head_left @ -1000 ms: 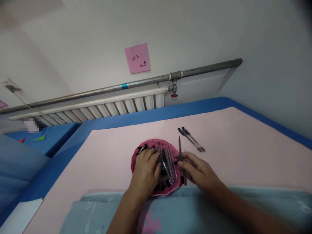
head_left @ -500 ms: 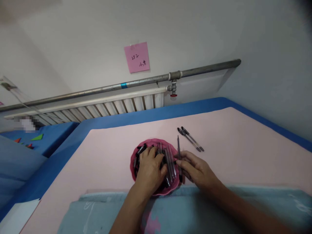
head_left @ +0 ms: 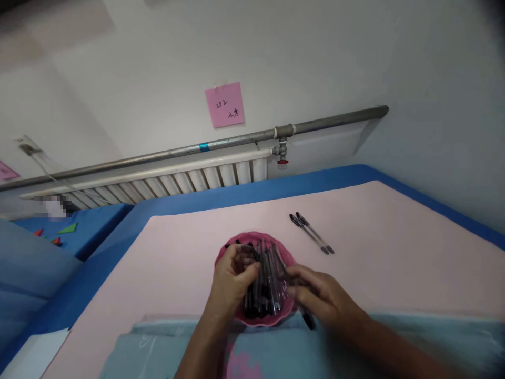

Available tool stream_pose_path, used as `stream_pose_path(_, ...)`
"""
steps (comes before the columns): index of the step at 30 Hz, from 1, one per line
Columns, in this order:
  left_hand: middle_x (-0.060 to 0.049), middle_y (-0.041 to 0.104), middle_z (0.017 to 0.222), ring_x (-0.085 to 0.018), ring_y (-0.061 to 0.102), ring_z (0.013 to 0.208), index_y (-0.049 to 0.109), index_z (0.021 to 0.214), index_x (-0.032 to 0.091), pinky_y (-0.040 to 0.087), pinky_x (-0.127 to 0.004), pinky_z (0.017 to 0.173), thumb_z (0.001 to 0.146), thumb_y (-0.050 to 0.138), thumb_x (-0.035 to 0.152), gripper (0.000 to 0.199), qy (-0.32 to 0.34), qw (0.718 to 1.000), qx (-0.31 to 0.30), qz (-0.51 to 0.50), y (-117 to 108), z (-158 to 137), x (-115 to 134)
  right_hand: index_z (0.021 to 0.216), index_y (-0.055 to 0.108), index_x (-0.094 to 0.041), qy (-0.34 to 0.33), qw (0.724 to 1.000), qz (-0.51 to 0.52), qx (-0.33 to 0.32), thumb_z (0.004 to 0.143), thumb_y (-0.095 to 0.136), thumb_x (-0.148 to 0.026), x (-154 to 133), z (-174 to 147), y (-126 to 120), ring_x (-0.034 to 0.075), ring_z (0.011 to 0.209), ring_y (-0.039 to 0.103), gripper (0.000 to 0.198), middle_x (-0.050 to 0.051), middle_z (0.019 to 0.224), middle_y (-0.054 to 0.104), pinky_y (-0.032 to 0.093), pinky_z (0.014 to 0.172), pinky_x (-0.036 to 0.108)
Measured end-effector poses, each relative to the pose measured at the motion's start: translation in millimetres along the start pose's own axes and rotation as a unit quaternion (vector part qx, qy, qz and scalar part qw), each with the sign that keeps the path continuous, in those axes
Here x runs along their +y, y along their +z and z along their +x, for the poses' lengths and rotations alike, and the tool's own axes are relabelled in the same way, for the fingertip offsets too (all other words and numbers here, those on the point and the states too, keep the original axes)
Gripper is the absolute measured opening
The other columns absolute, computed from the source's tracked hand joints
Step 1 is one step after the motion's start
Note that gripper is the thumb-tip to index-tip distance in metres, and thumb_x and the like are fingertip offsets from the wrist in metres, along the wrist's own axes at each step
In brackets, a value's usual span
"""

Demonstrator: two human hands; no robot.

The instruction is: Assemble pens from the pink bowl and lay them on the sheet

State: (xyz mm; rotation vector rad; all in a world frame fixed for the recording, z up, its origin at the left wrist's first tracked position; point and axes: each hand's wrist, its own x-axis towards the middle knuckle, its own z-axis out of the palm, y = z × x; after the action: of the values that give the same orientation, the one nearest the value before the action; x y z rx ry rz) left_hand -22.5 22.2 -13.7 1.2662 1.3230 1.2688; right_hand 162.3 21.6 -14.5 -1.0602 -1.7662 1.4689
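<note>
We had the pink bowl (head_left: 236,252) of pens (head_left: 263,284) near the surface's front edge; left hand (head_left: 232,281) curled into the pile, right hand (head_left: 325,300) pinching one pen (head_left: 306,317). Best to lift singles slowly so nothing spilled

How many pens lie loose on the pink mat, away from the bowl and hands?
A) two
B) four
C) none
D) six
A: two pens lie side by side on the pink mat, to the right of and beyond the pink bowl where both hands work.
</note>
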Motion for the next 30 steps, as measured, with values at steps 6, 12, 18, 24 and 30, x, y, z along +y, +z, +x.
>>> stream_pose_path(6, 0.003, 0.060, 0.071, -0.009, 0.058, 0.060, 0.055, 0.082, 0.016, 0.047, -0.023, 0.061, 0.057, 0.071, 0.013, 0.030, -0.100, 0.962, 0.022, -0.251, -8.2, -1.7, 9.1, 0.075, 0.057, -0.019, -0.011, 0.992, -0.097, -0.083, 0.076, 0.045, -0.020, -6.1, -6.3, 6.3, 0.011, 0.050, 0.036, 0.012, -0.004, 0.056, 0.042, 0.026, 0.047, 0.023)
stream_pose_path(12, 0.006, 0.058, 0.067, -0.008, 0.059, 0.063, 0.055, 0.081, 0.017, 0.048, -0.022, 0.063, 0.059, 0.070, 0.009, 0.028, -0.096, 0.946, 0.005, -0.308, -6.9, -4.6, 9.2, 0.076, 0.058, -0.019, -0.014, 0.989, -0.113, -0.089, 0.076, 0.045, -0.019, -3.3, -4.3, 6.9, 0.011, 0.051, 0.034, 0.013, -0.004, 0.057, 0.042, 0.025, 0.048, 0.023)
stream_pose_path(18, 0.004, 0.061, 0.072, -0.009, 0.062, 0.068, 0.055, 0.083, 0.017, 0.048, -0.020, 0.062, 0.061, 0.069, 0.007, 0.028, -0.097, 0.949, -0.008, -0.300, -6.3, -5.5, 7.7, 0.077, 0.058, -0.019, -0.019, 0.989, -0.119, -0.090, 0.077, 0.046, -0.019, -2.8, -6.5, 6.1, 0.011, 0.051, 0.033, 0.012, -0.005, 0.057, 0.041, 0.025, 0.048, 0.023)
stream_pose_path(24, 0.002, 0.063, 0.076, -0.012, 0.064, 0.073, 0.055, 0.088, 0.016, 0.049, -0.022, 0.065, 0.063, 0.069, 0.008, 0.030, -0.104, 0.947, -0.016, -0.305, -7.1, -6.1, 6.5, 0.078, 0.058, -0.019, -0.019, 0.989, -0.120, -0.086, 0.078, 0.045, -0.018, -2.7, -6.7, 7.0, 0.011, 0.051, 0.034, 0.013, -0.005, 0.056, 0.041, 0.024, 0.047, 0.023)
stream_pose_path(30, 0.002, 0.063, 0.075, -0.010, 0.061, 0.071, 0.056, 0.088, 0.017, 0.048, -0.021, 0.065, 0.061, 0.071, 0.008, 0.032, -0.101, 0.951, -0.025, -0.292, -3.9, -7.7, 5.7, 0.078, 0.056, -0.019, -0.007, 0.990, -0.119, -0.082, 0.078, 0.044, -0.019, -1.1, -6.2, 8.6, 0.010, 0.048, 0.034, 0.012, -0.006, 0.055, 0.040, 0.024, 0.045, 0.022)
